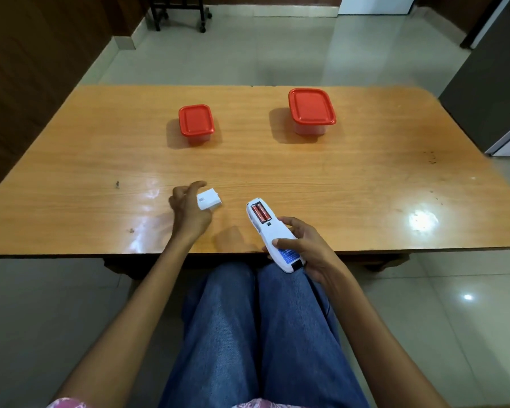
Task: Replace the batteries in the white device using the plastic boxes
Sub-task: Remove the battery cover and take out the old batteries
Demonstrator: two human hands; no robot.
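Observation:
My right hand (306,248) grips the white device (270,231) over the table's near edge, back side up. Its battery bay is uncovered and two red batteries (261,212) lie in it side by side. My left hand (189,210) holds the white battery cover (209,199) between thumb and fingers, low over the wooden table (336,178). Two clear plastic boxes with red lids stand farther back, both closed: a smaller box (196,124) at centre left and a larger box (311,111) at centre right.
My legs in blue jeans (262,334) sit under the table's near edge. A grey cabinet (495,92) stands by the table's far right corner. A dark wheeled stand (178,13) is on the tiled floor beyond the table.

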